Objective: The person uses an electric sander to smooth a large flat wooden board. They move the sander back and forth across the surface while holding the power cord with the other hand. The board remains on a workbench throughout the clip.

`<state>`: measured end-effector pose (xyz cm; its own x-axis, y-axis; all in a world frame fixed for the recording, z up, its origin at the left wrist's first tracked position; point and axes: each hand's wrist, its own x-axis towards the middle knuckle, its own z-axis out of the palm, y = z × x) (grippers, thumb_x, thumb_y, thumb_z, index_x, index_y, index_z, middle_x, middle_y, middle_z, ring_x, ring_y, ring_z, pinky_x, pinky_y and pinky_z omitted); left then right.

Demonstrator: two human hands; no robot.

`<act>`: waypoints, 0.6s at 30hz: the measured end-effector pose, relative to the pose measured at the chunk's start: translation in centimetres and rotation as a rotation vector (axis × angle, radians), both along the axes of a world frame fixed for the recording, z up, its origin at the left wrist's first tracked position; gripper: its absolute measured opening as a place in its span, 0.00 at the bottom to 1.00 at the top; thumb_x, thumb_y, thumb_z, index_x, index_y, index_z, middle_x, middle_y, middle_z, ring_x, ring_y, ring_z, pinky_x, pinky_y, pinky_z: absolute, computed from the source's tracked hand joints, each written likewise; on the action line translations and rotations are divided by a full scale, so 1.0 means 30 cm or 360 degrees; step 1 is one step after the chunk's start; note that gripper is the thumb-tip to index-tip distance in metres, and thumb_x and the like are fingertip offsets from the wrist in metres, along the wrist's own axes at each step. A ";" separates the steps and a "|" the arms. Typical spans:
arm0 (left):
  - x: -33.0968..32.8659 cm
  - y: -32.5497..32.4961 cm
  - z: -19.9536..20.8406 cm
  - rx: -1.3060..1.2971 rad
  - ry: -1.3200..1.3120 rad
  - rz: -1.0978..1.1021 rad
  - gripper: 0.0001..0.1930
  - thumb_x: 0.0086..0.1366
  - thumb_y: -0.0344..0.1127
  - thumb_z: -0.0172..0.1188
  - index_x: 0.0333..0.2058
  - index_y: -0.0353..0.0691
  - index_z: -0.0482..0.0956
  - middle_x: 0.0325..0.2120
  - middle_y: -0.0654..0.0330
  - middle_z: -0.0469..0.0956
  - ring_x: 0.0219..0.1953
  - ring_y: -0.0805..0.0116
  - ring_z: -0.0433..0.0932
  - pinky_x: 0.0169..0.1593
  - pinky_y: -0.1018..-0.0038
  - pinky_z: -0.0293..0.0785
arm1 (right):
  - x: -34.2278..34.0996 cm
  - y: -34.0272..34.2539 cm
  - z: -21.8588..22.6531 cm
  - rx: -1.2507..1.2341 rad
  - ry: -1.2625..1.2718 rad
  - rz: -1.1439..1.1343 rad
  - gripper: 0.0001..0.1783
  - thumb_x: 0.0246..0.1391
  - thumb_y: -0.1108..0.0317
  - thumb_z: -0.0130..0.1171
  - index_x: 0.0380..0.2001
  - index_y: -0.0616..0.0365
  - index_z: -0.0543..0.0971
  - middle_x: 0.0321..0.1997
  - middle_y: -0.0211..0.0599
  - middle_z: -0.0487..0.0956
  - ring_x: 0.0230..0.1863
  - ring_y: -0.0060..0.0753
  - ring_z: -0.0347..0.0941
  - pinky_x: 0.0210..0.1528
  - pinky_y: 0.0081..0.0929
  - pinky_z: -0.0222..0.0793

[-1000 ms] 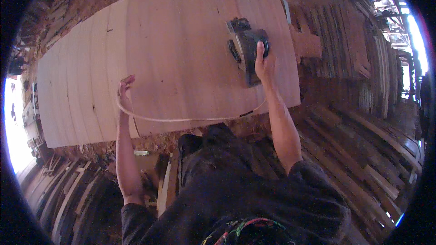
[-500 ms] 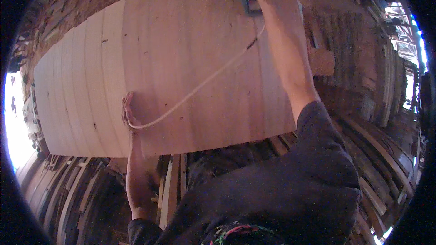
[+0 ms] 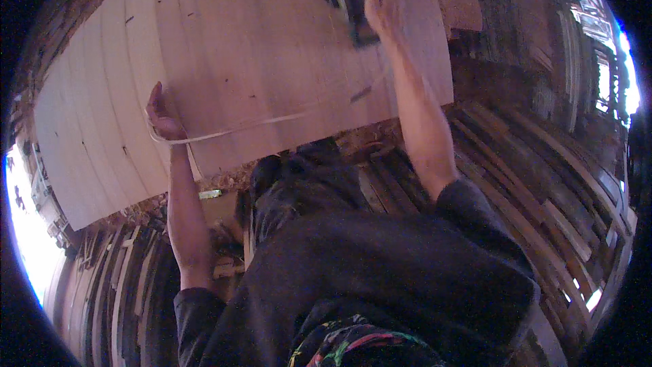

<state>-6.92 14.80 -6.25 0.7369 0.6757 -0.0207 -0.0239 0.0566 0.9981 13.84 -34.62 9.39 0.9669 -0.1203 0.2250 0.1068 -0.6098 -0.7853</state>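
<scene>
A wide pale panel of joined wooden boards (image 3: 272, 47) lies in front of me, marked with several small dark streaks. On its far right part sits a dark corded power sander (image 3: 350, 0), blurred by motion; its exact type is hard to make out. My right hand (image 3: 382, 10) is closed round the sander's handle. Over the panel's near left part, my left hand (image 3: 161, 114) holds the pale power cord (image 3: 244, 124), which wraps round the base of the hand. From there the cord runs right toward the sander, with a dark sleeve near that end.
Long wooden strips (image 3: 523, 170) lie in rows on the right, and more strips (image 3: 129, 278) are at the lower left. Shavings (image 3: 370, 137) lie along the panel's near edge. A wood block (image 3: 462, 10) stands beyond its right edge.
The sander and my right hand have come nearer to me. My left hand has shifted left relative to my body, and the cord sags lower. The whole view has tilted and moved.
</scene>
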 end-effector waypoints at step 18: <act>-0.019 -0.102 0.003 0.0205 -0.0087 -0.0340 0.31 0.82 0.52 0.41 0.56 0.28 0.82 0.57 0.48 0.83 0.63 0.55 0.77 0.71 0.58 0.67 | -1.050 -0.200 -0.016 0.0014 0.0524 -0.0295 0.26 0.74 0.50 0.54 0.51 0.66 0.80 0.40 0.54 0.86 0.41 0.55 0.84 0.43 0.46 0.77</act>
<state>-7.51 11.73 -6.17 0.8609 0.4990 0.0994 -0.0793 -0.0613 0.9950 -17.65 -40.62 8.91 0.9489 -0.3007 -0.0961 -0.2637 -0.5880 -0.7647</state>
